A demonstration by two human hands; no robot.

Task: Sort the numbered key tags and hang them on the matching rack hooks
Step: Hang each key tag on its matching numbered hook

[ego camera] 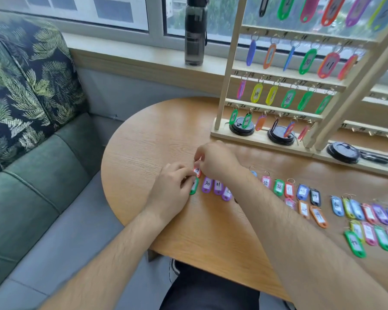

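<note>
A: Where does the view sit?
B: On the person's head, facing forward and down, close above the left hand [170, 189] and right hand [217, 162] (wide-angle, so straight edges lean).
A: What does it take in?
B: The surface [143, 142] under the hands, the rack [227, 70] beyond them to the right, and a sofa [31, 164] to their left.

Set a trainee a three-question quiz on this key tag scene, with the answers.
1. True or false: purple tag 30 hangs on the rack.
2. The tag between the fingertips of the left hand and right hand is: A red, B black, C yellow.
3. What stands on the window sill left of the rack?
Key: 1 false, it lies on the table. 2 A, the red tag. 3 A dark water bottle.
</note>
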